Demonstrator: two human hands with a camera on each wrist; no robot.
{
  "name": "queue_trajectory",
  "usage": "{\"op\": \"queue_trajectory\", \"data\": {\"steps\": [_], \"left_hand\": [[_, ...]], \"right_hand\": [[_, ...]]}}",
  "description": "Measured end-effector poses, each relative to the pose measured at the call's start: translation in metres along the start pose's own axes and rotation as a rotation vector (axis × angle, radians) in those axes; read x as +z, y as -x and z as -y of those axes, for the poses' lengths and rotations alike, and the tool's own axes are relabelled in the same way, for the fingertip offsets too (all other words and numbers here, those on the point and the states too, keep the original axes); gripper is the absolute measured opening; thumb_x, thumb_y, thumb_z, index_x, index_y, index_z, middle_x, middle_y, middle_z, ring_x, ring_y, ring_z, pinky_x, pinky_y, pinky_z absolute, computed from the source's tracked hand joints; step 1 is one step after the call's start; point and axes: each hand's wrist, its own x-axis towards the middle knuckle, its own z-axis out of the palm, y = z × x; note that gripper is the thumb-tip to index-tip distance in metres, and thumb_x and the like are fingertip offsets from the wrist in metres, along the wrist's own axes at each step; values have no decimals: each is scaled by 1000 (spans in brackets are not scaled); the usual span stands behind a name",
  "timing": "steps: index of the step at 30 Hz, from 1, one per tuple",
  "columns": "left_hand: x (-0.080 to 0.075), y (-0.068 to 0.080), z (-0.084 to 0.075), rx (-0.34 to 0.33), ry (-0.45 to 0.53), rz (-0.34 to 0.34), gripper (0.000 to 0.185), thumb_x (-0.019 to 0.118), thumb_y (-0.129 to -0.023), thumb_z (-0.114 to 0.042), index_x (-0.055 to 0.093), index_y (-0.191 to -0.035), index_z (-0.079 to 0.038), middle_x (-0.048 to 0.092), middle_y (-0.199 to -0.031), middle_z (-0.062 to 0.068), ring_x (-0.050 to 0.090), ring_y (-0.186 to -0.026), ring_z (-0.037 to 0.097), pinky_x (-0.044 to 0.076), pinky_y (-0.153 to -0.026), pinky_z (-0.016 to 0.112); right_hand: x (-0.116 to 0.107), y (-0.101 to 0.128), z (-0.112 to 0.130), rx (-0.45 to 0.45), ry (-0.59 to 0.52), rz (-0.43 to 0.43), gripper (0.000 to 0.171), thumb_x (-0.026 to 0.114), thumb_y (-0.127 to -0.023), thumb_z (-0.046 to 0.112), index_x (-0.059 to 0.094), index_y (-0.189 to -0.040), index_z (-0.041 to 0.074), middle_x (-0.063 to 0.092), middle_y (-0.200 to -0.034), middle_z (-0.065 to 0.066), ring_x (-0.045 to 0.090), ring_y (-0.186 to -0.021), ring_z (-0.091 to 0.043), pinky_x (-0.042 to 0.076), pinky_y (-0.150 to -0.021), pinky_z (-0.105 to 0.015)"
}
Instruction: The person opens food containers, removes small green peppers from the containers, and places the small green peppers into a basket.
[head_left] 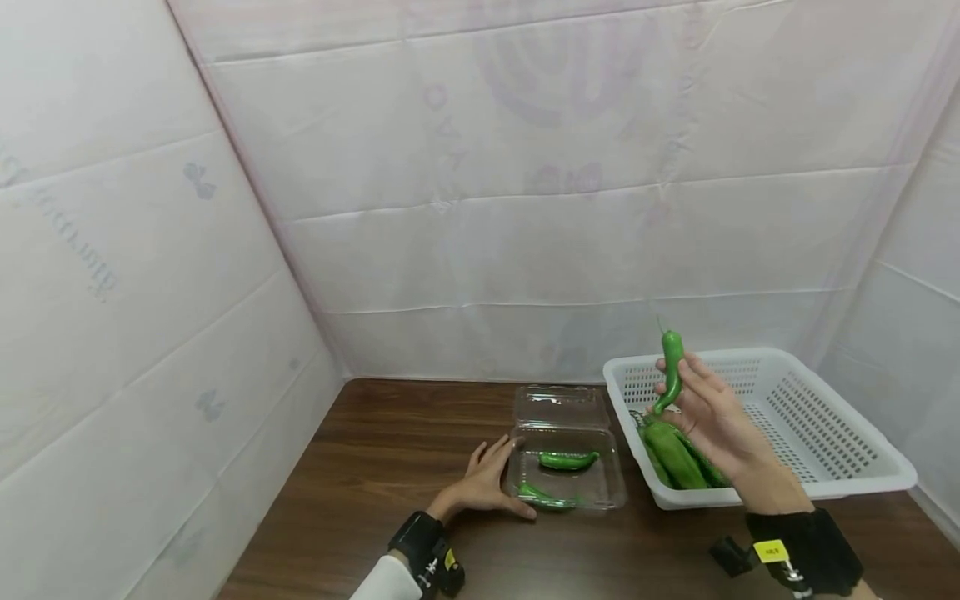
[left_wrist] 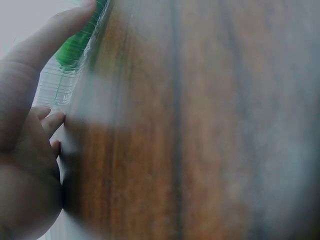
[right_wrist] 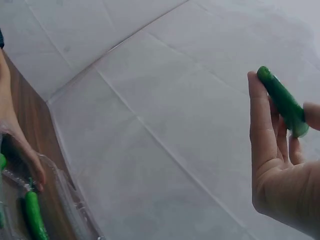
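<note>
Right hand [head_left: 712,412] pinches a green chili pepper [head_left: 670,371] upright between fingertips, raised above the white perforated basket [head_left: 825,433]; more green peppers [head_left: 678,454] lie in the basket just below the grip. Left hand [head_left: 487,483], fingers relaxed and flat, touches the left edge of the clear clamshell container [head_left: 566,467], two peppers inside, on the wooden table [head_left: 390,467].

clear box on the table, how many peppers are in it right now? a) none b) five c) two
c: the head view shows two green peppers lying in the open clear box, one behind the other, while the right hand holds another pepper up above the basket.
</note>
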Motion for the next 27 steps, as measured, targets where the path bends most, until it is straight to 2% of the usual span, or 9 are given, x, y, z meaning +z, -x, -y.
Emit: {"op": "queue_trajectory", "data": {"steps": [4,10,16,20,27], "left_hand": [[-1,1,0,-7,6,8,119,89,-71,-50,21,-164,-20,27,-169,8,14,-160,30,2,-127,61],[-3,3,1,23,12,10,120,88,-71,-56,22,-163,-16,28,-169,13,13,-160,35,1,-124,65],[-3,6,1,38,35,-1,121,85,-71,-62,22,-163,-16,28,-168,14,12,-159,38,-1,-123,67],[-4,7,0,32,40,1,119,86,-72,-60,21,-163,-18,27,-169,13,11,-159,38,-1,-123,68],[-5,5,2,-8,29,26,119,88,-72,-54,21,-164,-20,25,-170,9,9,-161,32,-2,-126,63]], "right_hand": [[3,4,12,-35,-24,31,42,20,-112,9,51,-140,10,63,-121,-5,69,-103,-18,61,-92,-36],[4,10,19,-87,4,-11,36,22,-112,9,47,-138,11,61,-121,-5,68,-101,-17,62,-91,-37],[0,16,23,-133,9,-39,39,21,-112,6,46,-142,12,58,-119,-6,69,-102,-19,62,-91,-39],[-4,20,25,-139,51,-148,40,27,-111,4,42,-146,13,59,-116,-6,70,-103,-19,62,-91,-42],[-11,27,27,-171,352,-414,41,45,-108,7,36,-146,20,67,-116,3,71,-98,-10,64,-80,-33]]}}
